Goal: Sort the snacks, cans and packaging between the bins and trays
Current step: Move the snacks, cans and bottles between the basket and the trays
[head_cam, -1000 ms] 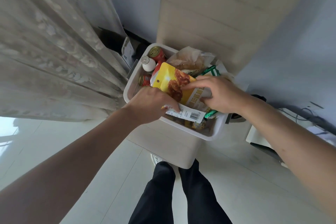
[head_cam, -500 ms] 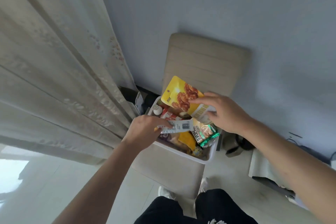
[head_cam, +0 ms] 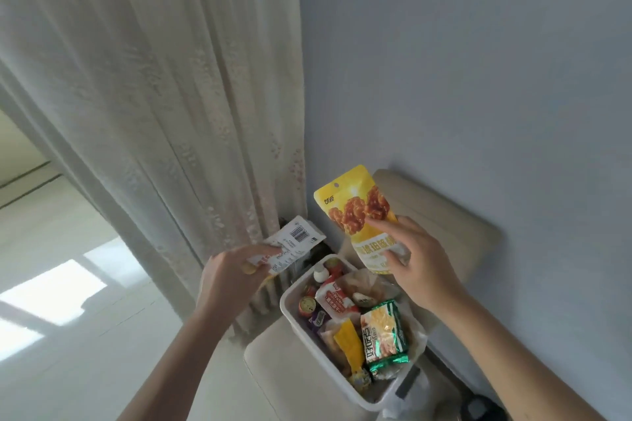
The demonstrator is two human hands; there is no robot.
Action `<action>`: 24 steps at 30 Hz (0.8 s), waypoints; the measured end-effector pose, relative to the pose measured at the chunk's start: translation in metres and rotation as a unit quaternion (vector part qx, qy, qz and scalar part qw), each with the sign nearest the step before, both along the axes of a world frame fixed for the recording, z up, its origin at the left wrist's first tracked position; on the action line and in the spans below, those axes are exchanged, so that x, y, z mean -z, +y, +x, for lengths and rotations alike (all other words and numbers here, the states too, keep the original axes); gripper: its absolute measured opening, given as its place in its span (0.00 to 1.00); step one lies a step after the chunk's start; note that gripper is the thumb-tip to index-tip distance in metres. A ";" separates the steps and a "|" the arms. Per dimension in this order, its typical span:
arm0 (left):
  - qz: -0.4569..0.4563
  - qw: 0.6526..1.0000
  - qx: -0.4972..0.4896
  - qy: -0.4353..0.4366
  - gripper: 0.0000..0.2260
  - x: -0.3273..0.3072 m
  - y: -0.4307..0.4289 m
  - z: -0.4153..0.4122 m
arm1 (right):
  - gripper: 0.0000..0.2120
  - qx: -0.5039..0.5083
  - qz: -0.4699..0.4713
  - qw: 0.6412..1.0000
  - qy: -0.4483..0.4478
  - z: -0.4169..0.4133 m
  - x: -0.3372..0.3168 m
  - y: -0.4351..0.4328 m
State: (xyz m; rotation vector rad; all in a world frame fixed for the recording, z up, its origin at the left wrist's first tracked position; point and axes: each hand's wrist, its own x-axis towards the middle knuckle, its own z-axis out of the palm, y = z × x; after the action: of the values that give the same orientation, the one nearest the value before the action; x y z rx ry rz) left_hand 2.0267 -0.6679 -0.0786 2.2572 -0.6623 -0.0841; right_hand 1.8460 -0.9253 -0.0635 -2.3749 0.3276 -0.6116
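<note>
My right hand [head_cam: 415,261] holds a yellow snack pouch [head_cam: 355,212] upright above the white bin [head_cam: 290,297]. To its left, my left hand [head_cam: 232,278] grips a white packet with a barcode [head_cam: 290,244], raised beside the curtain. The bin sits on a beige chair seat and holds a green noodle pack [head_cam: 383,335], a red-and-white pouch [head_cam: 333,299], a red can [head_cam: 306,305], a small white bottle [head_cam: 319,274] and several other wrappers.
A lace curtain [head_cam: 154,113] hangs at the left, a blue-grey wall [head_cam: 478,79] stands behind. The beige chair [head_cam: 284,372] carries the bin, its backrest [head_cam: 455,232] against the wall. Pale tiled floor [head_cam: 68,335] lies to the left.
Both hands have lifted out of the bin with their packets. The yellow pouch now stands upright above it, and the view has tilted up toward the wall.
</note>
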 end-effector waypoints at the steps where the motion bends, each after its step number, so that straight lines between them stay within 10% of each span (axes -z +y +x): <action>1: -0.013 0.999 -0.032 0.000 0.20 -0.005 0.008 -0.010 | 0.31 -0.016 0.004 1.000 -0.011 0.001 -0.003 0.000; 11: -0.084 0.939 -0.333 -0.018 0.19 -0.029 0.130 -0.146 | 0.30 -0.252 0.080 0.963 -0.043 0.018 0.001 0.092; 24: -0.175 0.772 -0.600 -0.112 0.22 -0.062 0.315 -0.350 | 0.27 -0.498 0.134 0.857 -0.011 -0.031 -0.021 0.332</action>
State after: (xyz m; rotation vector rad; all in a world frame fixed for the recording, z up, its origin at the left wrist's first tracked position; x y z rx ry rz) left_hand 1.6762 -0.3532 -0.0170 1.9263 0.6996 0.8682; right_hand 1.8153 -0.5937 -0.0430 -1.9013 -0.7597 -0.0712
